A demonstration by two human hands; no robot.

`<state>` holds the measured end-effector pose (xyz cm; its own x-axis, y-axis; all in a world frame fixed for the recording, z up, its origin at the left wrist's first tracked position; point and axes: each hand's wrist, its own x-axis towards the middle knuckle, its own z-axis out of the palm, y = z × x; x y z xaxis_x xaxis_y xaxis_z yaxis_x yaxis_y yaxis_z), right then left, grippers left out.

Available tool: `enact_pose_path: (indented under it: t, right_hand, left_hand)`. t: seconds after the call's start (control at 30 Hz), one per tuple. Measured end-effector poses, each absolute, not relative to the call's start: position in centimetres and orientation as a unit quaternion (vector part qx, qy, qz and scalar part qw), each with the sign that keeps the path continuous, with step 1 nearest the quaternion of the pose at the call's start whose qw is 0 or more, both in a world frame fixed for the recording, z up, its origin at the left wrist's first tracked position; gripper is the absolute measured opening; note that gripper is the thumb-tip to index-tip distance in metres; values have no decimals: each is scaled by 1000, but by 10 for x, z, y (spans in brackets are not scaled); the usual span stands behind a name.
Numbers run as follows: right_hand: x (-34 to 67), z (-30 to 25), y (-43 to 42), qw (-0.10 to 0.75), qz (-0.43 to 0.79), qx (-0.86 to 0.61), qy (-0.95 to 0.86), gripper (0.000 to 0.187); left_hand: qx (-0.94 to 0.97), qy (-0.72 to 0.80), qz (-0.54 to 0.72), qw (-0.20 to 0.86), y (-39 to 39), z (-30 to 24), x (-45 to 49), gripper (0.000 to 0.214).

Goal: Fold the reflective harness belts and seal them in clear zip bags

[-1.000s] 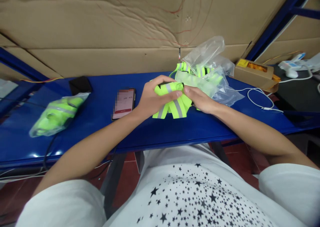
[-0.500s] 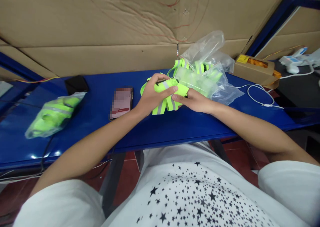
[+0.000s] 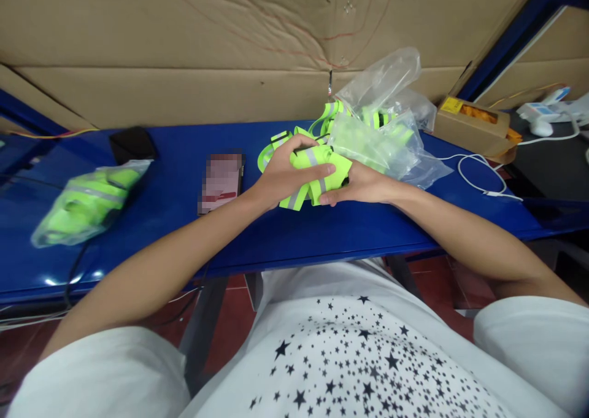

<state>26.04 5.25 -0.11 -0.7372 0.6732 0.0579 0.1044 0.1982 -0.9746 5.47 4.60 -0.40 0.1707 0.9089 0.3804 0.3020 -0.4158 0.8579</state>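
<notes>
Between my two hands is a folded bundle of neon-yellow reflective strap [image 3: 314, 158] with grey stripes, held above the blue table [image 3: 276, 240]. My left hand [image 3: 286, 167] grips it from the left, thumb laid across the top. From the right, my right hand [image 3: 359, 183] closes on the bundle's other end, its thumb at the lower edge and the other fingers mostly hidden behind the fabric. Strap ends hang below, and a loop with a black buckle sticks out on the left. Just behind lie clear plastic bags [image 3: 381, 142] with more neon strap in and around them.
A bagged neon bundle [image 3: 87, 203] lies at the left, near a black flat object [image 3: 132, 145]. A phone [image 3: 221, 181] rests left of my hands. At the right are a cardboard box [image 3: 476, 129] with orange contents and a white cable [image 3: 478, 175]. Cardboard [image 3: 184, 96] lines the back.
My right thumb has slid down from the top of the bundle to its lower edge. My left hand keeps its grip. The view has shifted slightly.
</notes>
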Motion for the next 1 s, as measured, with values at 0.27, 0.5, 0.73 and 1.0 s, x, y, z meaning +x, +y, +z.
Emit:
enact_pose_path:
  t: [0.27, 0.5, 0.73, 1.0]
  right_hand:
    - [264, -11, 59, 258, 505, -273, -777, 65]
    - [261, -7, 54, 263, 494, -280, -780, 70]
    - [255, -4, 43, 294, 538, -312, -726, 68]
    - [251, -2, 42, 319, 605, -302, -664, 56]
  left_hand:
    - [700, 421, 479, 321, 47, -2, 53, 49]
    - [694, 432, 471, 331, 47, -1, 54, 46]
    - [722, 423, 470, 281, 44, -1, 52, 48]
    - [727, 405, 482, 274, 41, 5, 52, 54]
